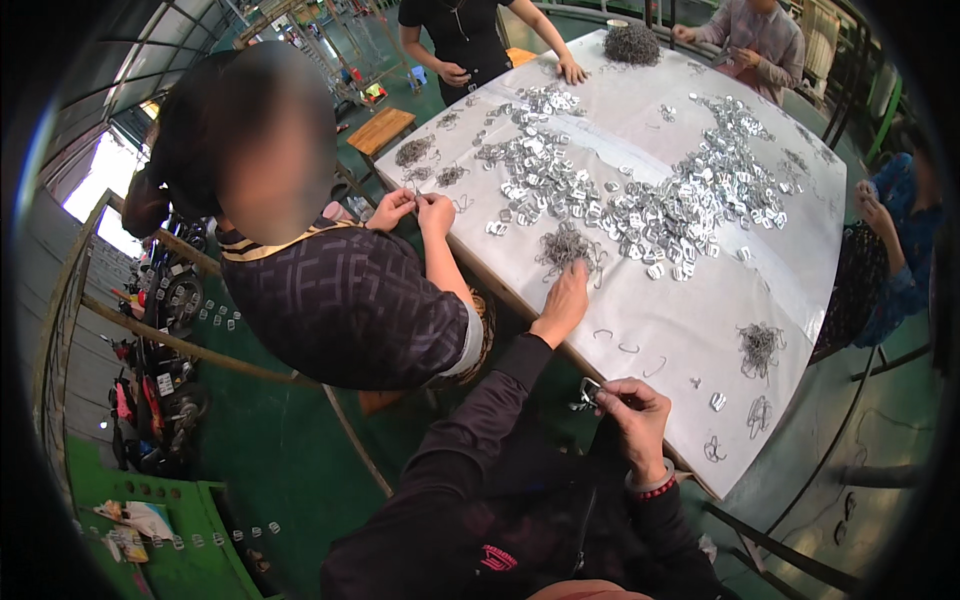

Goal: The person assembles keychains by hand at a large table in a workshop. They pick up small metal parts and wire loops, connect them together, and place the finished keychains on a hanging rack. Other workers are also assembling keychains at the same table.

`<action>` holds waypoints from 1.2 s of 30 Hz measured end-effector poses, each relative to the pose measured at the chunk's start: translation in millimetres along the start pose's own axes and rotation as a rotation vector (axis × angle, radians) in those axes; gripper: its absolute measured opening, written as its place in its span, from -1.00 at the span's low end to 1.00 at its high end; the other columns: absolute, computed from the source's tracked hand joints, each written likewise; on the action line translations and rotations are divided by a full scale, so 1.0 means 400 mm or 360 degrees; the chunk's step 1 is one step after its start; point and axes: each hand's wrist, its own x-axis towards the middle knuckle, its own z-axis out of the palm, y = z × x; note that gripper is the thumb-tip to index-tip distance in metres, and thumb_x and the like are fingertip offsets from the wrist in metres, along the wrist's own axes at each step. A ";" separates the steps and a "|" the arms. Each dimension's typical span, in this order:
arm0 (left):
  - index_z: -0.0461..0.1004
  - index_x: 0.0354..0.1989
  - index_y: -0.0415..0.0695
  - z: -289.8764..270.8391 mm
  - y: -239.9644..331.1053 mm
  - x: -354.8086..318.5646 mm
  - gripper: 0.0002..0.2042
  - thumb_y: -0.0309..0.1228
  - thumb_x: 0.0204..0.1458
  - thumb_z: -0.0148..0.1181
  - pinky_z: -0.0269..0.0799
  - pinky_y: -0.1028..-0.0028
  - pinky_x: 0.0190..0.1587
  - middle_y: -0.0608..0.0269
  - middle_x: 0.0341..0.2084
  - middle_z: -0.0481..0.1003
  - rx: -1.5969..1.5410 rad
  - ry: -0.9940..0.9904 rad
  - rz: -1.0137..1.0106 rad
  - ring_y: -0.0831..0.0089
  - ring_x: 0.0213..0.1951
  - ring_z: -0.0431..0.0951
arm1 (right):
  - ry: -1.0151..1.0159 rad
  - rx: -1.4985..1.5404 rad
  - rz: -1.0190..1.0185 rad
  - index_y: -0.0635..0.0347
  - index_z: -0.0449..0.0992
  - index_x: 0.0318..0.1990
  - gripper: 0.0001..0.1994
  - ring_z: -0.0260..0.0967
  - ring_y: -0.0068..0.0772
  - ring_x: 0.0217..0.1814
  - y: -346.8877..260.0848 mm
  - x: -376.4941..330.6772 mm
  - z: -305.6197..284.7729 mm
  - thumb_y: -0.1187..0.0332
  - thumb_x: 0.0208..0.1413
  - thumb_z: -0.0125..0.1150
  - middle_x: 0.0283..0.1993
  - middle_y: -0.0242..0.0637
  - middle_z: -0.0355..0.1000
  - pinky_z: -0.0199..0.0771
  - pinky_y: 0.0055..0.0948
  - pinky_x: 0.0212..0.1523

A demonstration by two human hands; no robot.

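Wire hooks (pixel 567 240) lie tangled in a pile on our pale-covered worktop (pixel 680 315), just beside the buckle heap (pixel 680 205), at its near left. Well to the left of that heap, away from the worktop, we see motorbikes (pixel 165 390). Closer to the heap on the same side, a co-worker in a dark patterned top (pixel 345 300) brings two hands together over something too small for us to make out. Past the heap's far left, a co-worker in black (pixel 460 40) rests one hand on the worktop. Our left hand (pixel 563 305) reaches in at the heap's near left, fingers touching the pile; we cannot tell whether they grip anything. Nearer to us than the heap lie a few loose hooks (pixel 628 348), and our right hand (pixel 632 408) pinches small metal pieces (pixel 588 394) between thumb and fingers. Behind the heap sits a dark wire mound (pixel 631 45). Toward the heap's near right lie a single buckle (pixel 717 402) and a smaller wire cluster (pixel 760 347). Farther right of the heap is a co-worker in blue (pixel 900 235).
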 end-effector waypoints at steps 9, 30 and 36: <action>0.43 -0.19 -0.33 -0.265 0.201 -0.146 -0.87 -0.50 0.19 0.10 0.51 0.53 -0.32 0.18 -0.43 0.53 -0.1016 -0.0250 -0.0296 0.53 -0.39 0.59 | -0.0001 -0.0076 0.0026 0.38 0.59 -0.27 -0.89 0.44 -0.63 -0.38 0.000 -0.010 0.016 0.64 0.01 0.28 -0.37 -0.35 0.53 0.44 -0.65 -0.33; 0.47 -0.27 -0.28 -0.344 0.296 -0.288 -0.93 -0.55 0.12 0.18 0.48 0.47 -0.17 0.13 -0.30 0.57 -0.0920 -0.0149 -0.0145 0.40 -0.26 0.59 | 0.0191 -0.0924 -0.0754 0.34 0.60 -0.21 -0.84 0.44 -0.59 -0.42 -0.035 0.319 -0.142 0.47 0.08 0.26 -0.38 -0.28 0.55 0.45 -0.58 -0.39; 0.48 -0.25 -0.28 -0.351 0.305 -0.308 -0.92 -0.52 0.15 0.15 0.47 0.46 -0.13 0.15 -0.33 0.60 -0.0849 -0.0129 -0.0212 0.41 -0.25 0.60 | 0.0417 -0.2068 -0.1177 0.30 0.55 -0.27 -0.84 0.44 0.02 -0.27 0.134 0.606 -0.242 0.46 -0.03 0.25 -0.32 -0.04 0.48 0.45 -0.13 -0.21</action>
